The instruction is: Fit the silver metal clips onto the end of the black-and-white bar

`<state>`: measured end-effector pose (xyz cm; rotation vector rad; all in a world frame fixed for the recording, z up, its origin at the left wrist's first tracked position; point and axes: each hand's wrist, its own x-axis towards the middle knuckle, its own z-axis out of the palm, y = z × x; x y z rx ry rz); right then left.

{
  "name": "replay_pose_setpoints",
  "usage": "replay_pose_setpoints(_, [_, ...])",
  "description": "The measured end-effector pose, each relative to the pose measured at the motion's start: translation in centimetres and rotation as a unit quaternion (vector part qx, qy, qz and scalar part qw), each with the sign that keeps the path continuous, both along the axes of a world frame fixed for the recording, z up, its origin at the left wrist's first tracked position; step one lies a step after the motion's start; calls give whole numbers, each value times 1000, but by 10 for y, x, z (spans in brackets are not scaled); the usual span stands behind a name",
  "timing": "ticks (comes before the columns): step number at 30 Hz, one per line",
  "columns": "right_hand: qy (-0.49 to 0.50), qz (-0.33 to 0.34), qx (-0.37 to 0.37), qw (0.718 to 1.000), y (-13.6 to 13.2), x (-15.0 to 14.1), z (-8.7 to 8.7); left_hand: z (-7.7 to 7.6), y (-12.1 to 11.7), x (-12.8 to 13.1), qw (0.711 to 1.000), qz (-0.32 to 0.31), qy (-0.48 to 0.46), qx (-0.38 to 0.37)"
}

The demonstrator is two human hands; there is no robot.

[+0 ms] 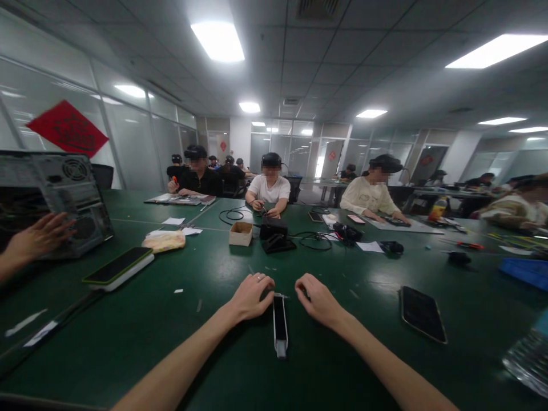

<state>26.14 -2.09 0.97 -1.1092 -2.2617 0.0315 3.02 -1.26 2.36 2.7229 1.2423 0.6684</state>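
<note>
A narrow dark item with white edges and a grey end (pixel 280 325) lies lengthwise on the green table in front of me; its exact kind I cannot make out. Just to its upper left, my left hand (pixel 252 297) rests palm down with a ring on one finger. Its fingers are loosely bent and apart, the tips close to the item's far end; whether they touch it I cannot tell. On the other side, my right hand (pixel 319 299) lies apart from the item, fingers curved, thumb separate, with nothing visible in it.
A phone (pixel 423 314) lies at right, near a clear plastic bottle (pixel 528 357). On the left are a green-edged phone on a white block (pixel 120 267) and an opened computer case (pixel 81 200) with another person's hand (pixel 40 237). Ahead stands a small cardboard box (pixel 241 234); co-workers sit opposite.
</note>
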Motion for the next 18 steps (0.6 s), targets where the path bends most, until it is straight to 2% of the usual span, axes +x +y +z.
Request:
replay_pose_setpoints(3, [70, 46, 36, 996, -8, -22, -13, 0, -9, 6, 997, -66, -4, 28])
replay_pose_setpoints(6, [105, 76, 33, 991, -11, -29, -21, -4, -13, 12, 993, -106, -1, 45])
replay_pose_setpoints(10, [125, 92, 23, 988, -12, -29, -23, -11, -10, 14, 994, -87, -15, 61])
replay_pose_setpoints(18, [143, 71, 23, 987, -9, -30, -32, -17, -5, 13, 994, -73, -35, 72])
